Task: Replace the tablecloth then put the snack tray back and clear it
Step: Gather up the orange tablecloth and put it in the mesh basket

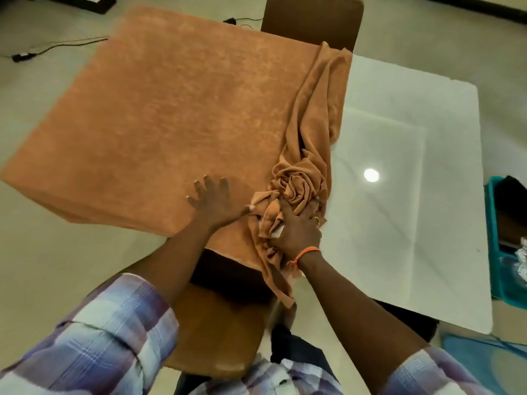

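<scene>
**Pressing and gathering the tablecloth**

We see our left hand [212, 199] lying flat on the orange tablecloth [159, 109] near the table's near edge, fingers straight and spread apart. Our right hand [296, 229] grips the bunched fabric just beside it, fingers curled into the folds. The cloth covers the table's left part; the white table [413, 166] shows bare toward its right edge.
</scene>
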